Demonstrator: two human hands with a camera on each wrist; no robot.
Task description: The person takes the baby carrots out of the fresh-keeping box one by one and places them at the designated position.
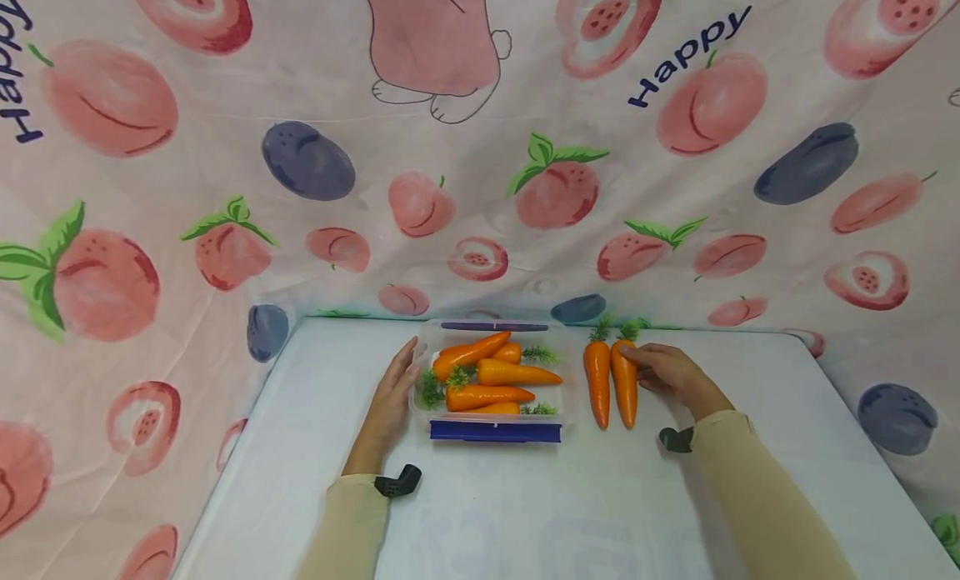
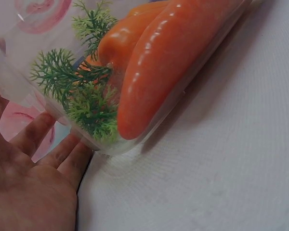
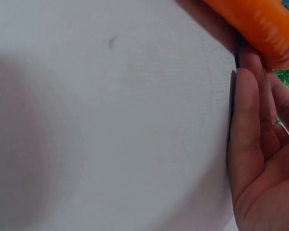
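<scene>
A clear plastic container (image 1: pixel 422 347) with blue side flaps holds several orange carrots (image 1: pixel 517 372) with green leafy tops. My left hand (image 1: pixel 390 401) rests against its left wall, and the left wrist view shows the extended fingers (image 2: pixel 62 153) touching the clear plastic. To the container's right, two carrots lie side by side on the table, tops pointing away. My right hand (image 1: pixel 675 373) pinches the right-hand carrot (image 1: pixel 625 388) near its leafy end. The other loose carrot (image 1: pixel 597 384) lies just left of it. In the right wrist view, fingers (image 3: pixel 248 110) reach under the carrot's thick end.
The white table (image 1: pixel 480 513) reaches back to a pink fruit-printed cloth (image 1: pixel 480 163) hanging behind it. The container's blue front flap (image 1: pixel 495 432) hangs outward over the tabletop. Dark devices (image 1: pixel 400 481) sit at both sleeve cuffs.
</scene>
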